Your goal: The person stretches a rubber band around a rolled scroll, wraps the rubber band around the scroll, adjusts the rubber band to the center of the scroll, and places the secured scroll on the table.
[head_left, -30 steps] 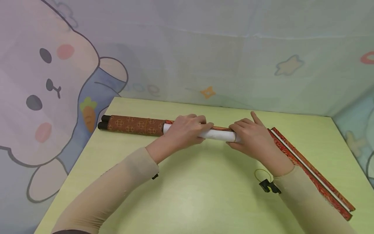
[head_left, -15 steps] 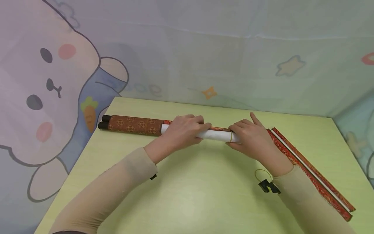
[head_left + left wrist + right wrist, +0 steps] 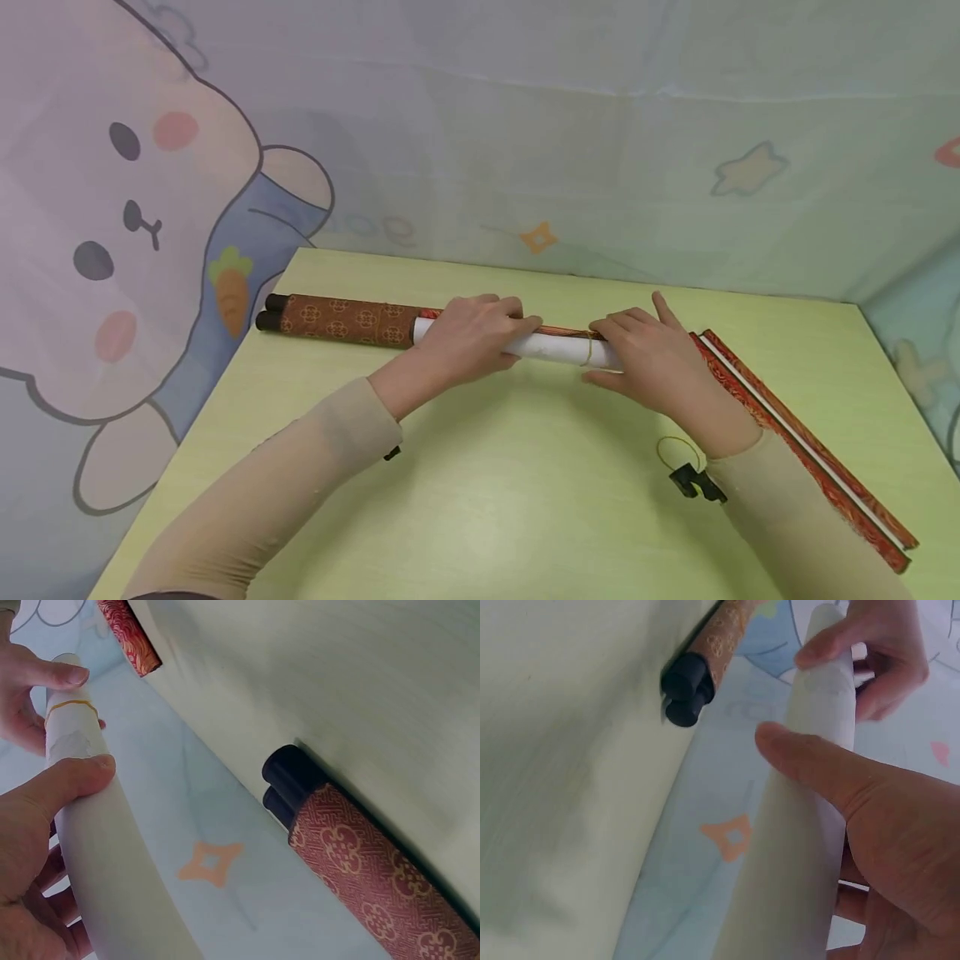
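Note:
A roll of white paper [image 3: 551,347] lies crosswise between both hands in the head view. Around its right part runs a thin yellow rubber band [image 3: 588,350]. My left hand [image 3: 471,337] grips the roll's left part, thumb on the near side. At the right end, my right hand [image 3: 654,354] holds the roll, its thumb lying along the paper [image 3: 787,802] in the right wrist view and its fingers beyond. One finger of that hand sticks up. In the left wrist view, the paper near the band [image 3: 71,705] looks creased.
Two brown patterned scrolls [image 3: 348,321] with black end knobs lie at the back left of the pale yellow table [image 3: 465,517]. Red patterned strips [image 3: 802,450] with white between them lie slanted on the right. A printed cloth [image 3: 525,125] hangs behind.
The rubber band has shifted left along the roll, away from its right end. My right hand has moved slightly right, its thumb lower. My left hand stays almost still.

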A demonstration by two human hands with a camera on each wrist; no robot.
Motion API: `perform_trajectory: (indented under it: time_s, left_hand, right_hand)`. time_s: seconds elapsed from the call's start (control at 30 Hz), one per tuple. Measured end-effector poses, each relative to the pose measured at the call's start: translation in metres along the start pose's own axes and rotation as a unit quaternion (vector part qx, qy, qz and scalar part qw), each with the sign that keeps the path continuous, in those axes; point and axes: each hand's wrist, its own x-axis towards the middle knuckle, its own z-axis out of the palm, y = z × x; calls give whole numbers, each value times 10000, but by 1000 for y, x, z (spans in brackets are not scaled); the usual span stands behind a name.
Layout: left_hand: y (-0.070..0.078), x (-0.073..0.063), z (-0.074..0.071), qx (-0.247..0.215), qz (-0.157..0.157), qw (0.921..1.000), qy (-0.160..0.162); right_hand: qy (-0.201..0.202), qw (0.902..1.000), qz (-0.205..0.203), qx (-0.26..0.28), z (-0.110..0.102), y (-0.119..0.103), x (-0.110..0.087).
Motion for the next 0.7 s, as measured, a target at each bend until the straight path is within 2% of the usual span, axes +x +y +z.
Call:
perform_trajectory:
  time_s: [0.1, 0.4, 0.5, 0.6, 0.7]
  left_hand:
    - [-2, -1, 1, -39, -22, 10000, 15]
    - [1, 4, 3, -142, 106, 9995, 266]
    - [1, 4, 3, -152, 118, 9995, 243]
    - [0, 2, 2, -133, 90, 9997, 156]
    - [-1, 2, 1, -115, 52, 9998, 136]
  right_hand:
    - [35, 9999, 57, 125, 1, 3, -1]
    - [542, 9978, -384, 16, 3, -8, 11]
    - [297, 9991, -317, 2, 0, -10, 11]
    - [-54, 10000, 0, 45, -3, -6, 6]
    - [-142, 9996, 215, 135, -3, -2, 2]
